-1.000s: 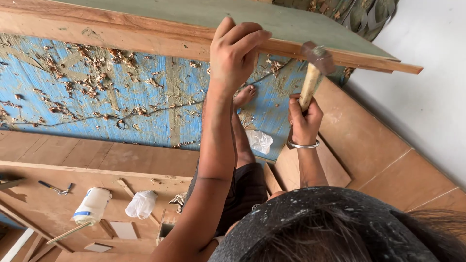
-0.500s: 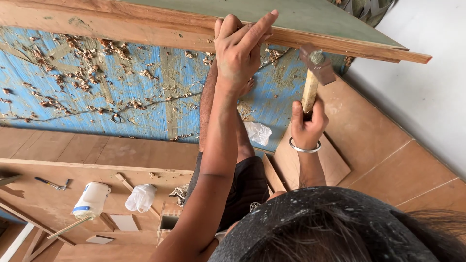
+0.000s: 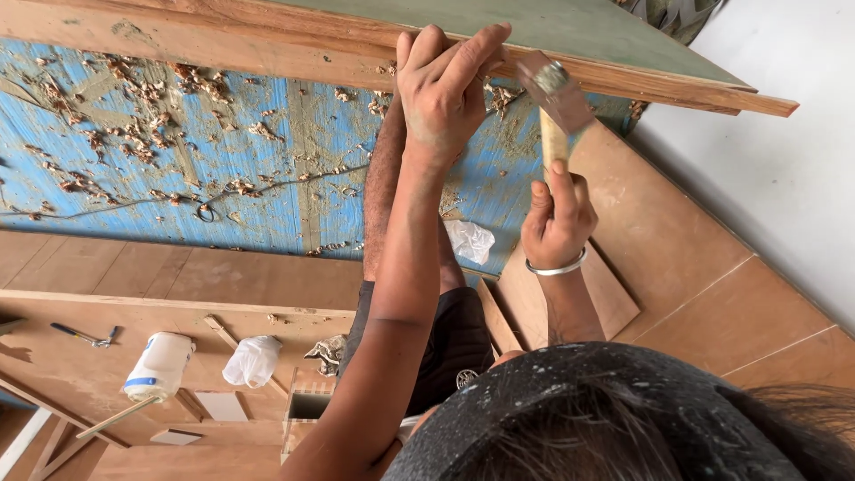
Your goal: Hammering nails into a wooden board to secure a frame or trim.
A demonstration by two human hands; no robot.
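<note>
wood-handled hammer point(image 3: 554, 107), metal head blurred, near green board point(image 3: 570, 31)

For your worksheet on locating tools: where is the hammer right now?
In the head view, the hammer is upper right of centre, gripped by the right hand, its head at the wooden board edge beside the left hand.

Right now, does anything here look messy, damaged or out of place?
Yes. Wood shavings lie scattered over the blue surface, thickest near the wooden panel's edge, where the left hand rests and the right hand holds a hammer. A crumpled white scrap lies below. The blue surface looks worn and streaked.
</note>
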